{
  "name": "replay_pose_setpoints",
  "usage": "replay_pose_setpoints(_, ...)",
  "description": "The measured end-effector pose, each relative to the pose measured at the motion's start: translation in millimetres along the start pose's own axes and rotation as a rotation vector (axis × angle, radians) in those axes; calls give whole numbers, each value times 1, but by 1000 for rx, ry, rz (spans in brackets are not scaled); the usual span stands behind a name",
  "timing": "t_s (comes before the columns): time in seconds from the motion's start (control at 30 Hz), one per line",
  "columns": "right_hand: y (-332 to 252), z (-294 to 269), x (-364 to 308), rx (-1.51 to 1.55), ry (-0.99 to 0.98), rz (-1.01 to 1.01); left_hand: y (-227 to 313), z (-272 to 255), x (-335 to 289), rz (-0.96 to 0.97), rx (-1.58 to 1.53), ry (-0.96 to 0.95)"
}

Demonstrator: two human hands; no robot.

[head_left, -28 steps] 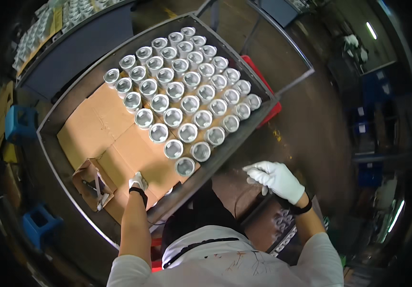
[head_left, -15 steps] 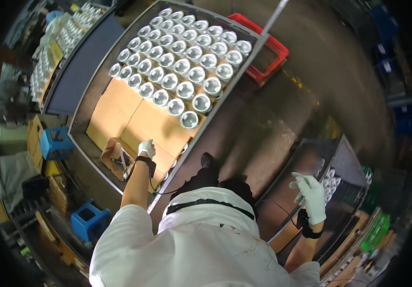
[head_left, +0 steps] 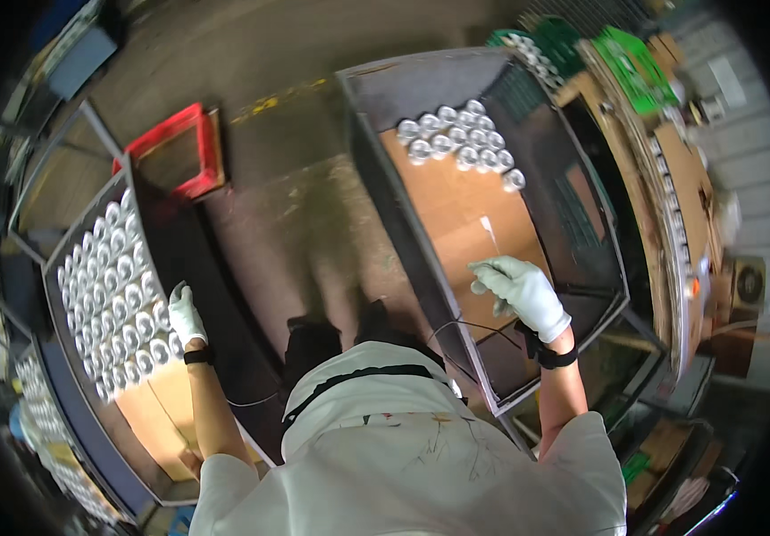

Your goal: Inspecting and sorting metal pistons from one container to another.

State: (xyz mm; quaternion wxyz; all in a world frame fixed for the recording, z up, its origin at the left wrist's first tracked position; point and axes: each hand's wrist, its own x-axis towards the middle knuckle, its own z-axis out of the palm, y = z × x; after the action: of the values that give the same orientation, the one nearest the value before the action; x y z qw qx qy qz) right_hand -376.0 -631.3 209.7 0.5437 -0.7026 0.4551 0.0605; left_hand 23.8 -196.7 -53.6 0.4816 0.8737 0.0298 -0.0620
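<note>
You have two metal bins beside you, the right bin [head_left: 376, 170] and the left bin [head_left: 215, 313], each lined with cardboard. One red crate [head_left: 205, 147] lies on the floor beyond the left bin, and one bright green crate [head_left: 635, 70] stands at the far right. Your two gloved hands are apart: the left hand [head_left: 187, 320] is by the left bin's near wall, fingers loosely extended; you can't tell whether it touches. Your right hand [head_left: 521, 290] hovers over the right bin, fingers half bent, thumb apart. About fourteen silvery cylinders [head_left: 457, 136] stand at the right bin's far end; the left bin has several dozen, too crowded to count exactly. One small white piece [head_left: 486, 223] lies just beyond your right fingertips.
</note>
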Motion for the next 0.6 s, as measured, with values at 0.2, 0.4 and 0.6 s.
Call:
replay_pose_setpoints(0.2,81,-86,-54,177,303,32,149,111,21,181,-60,-275)
replay_pose_setpoints(0.4,150,-131,-103,283,608,199,233,126,182,805,457,-228)
replay_pose_setpoints(0.6,282,-114,-219,471,1157,715,338,137,410,572,630,-87)
